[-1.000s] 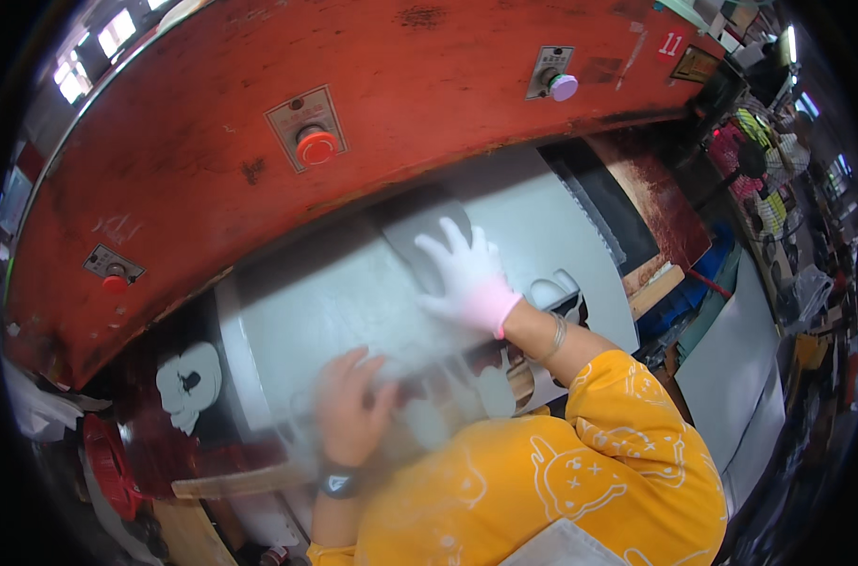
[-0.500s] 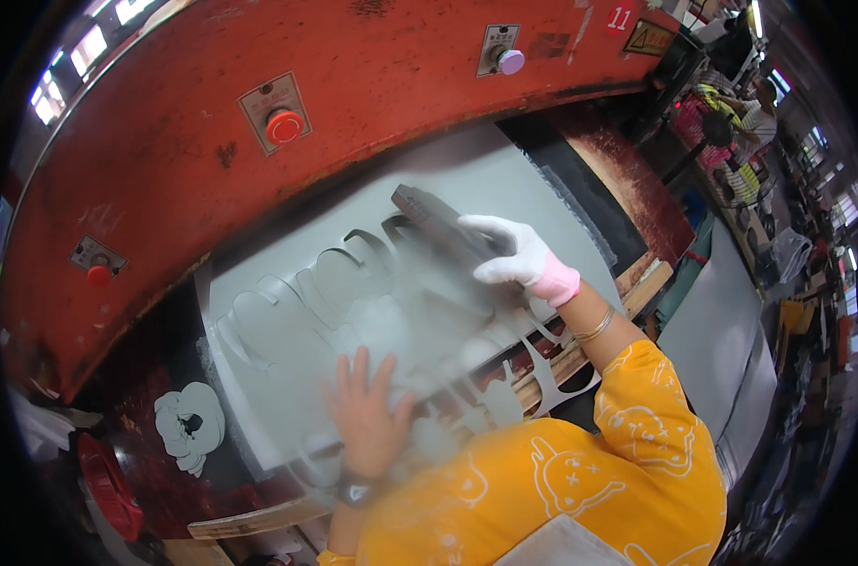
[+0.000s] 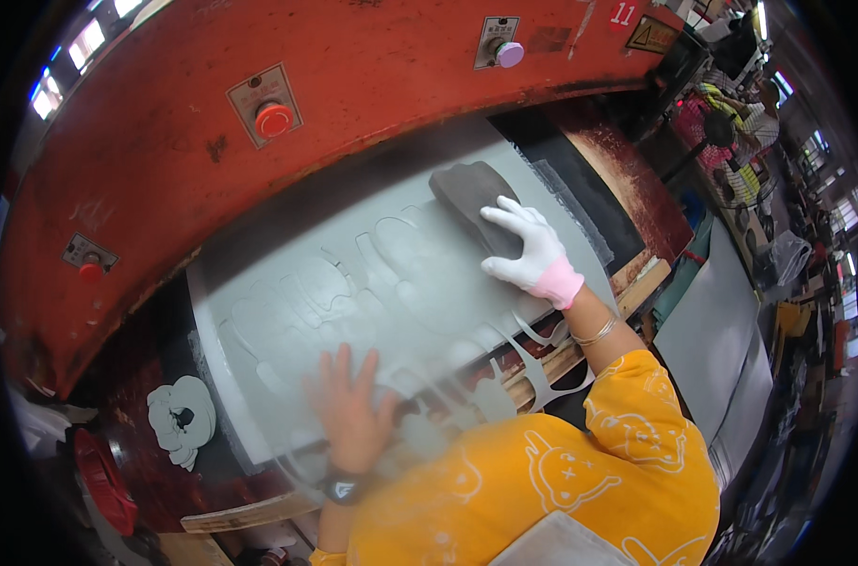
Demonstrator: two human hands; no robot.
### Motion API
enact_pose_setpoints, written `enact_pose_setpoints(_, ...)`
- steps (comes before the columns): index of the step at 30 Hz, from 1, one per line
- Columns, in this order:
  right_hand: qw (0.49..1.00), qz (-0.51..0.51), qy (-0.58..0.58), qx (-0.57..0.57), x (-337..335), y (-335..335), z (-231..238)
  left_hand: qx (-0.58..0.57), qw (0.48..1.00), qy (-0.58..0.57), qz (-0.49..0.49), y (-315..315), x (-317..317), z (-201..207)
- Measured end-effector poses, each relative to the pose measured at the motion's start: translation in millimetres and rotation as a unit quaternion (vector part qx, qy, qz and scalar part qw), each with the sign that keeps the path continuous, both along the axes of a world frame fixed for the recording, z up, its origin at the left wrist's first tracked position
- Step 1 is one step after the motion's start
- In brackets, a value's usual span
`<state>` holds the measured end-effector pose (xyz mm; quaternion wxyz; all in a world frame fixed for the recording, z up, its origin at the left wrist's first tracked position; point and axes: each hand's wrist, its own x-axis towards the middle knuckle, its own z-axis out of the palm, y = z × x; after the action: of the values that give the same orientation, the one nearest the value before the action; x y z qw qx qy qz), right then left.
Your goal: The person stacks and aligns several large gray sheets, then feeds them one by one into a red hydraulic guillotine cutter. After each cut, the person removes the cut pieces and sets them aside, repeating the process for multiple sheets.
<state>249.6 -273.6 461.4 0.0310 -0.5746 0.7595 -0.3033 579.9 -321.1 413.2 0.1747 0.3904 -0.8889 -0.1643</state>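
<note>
My right hand [image 3: 533, 247], in a white glove with a pink cuff, has its fingers and thumb on a dark grey, sole-shaped cutting die [image 3: 474, 196]. The die lies over the far right of a pale grey sheet [image 3: 245, 373], its broad face up. Several curved outlines are cut into the sheet. My bare left hand [image 3: 351, 406] is spread over the sheet's near edge, a little blurred, with nothing in its fingers. Along that edge hang thin cut-out strips [image 3: 534, 373] of the same grey material.
A red press beam [image 3: 165, 141] with push buttons [image 3: 274, 120] spans the far side. Left of the sheet sits a pile of grey cut pieces [image 3: 181, 422]. Wooden strips [image 3: 249, 514] line the near edge. More grey sheets [image 3: 707, 330] stand at right; another person [image 3: 757, 127] is beyond.
My right hand has brought the cutting die from a tilted, edge-on pose to lying with its broad face up, farther right. My left hand has shifted slightly left.
</note>
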Motion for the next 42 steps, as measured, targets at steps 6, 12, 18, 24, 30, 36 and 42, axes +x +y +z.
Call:
enact_pose_setpoints(6,0.986,-0.054,0.157,0.028,11,-14,-20,0.007,0.999,0.042,0.011,-5,-1,1)
enact_pose_setpoints(12,0.977,-0.066,0.095,-0.179,-6,-32,-34,0.116,0.933,0.336,0.053,17,22,4)
enact_pose_setpoints(18,0.931,-0.085,-0.018,-0.356,-49,-94,-37,0.004,0.992,0.107,0.060,30,-5,-9)
enact_pose_setpoints(24,0.837,-0.164,0.140,-0.502,-134,-184,69,-0.021,0.986,0.146,0.074,-46,-35,-20)
enact_pose_setpoints(30,0.902,-0.108,-0.001,-0.419,-157,-165,35,-0.119,0.986,0.027,0.112,-79,-51,-11)
enact_pose_setpoints(36,0.959,-0.258,-0.108,-0.055,-173,-73,-20,-0.089,0.988,0.038,0.122,-120,-51,-7)
enact_pose_setpoints(42,0.982,-0.124,0.090,0.106,-162,-13,-46,-0.035,0.991,0.005,0.133,-115,-51,0)
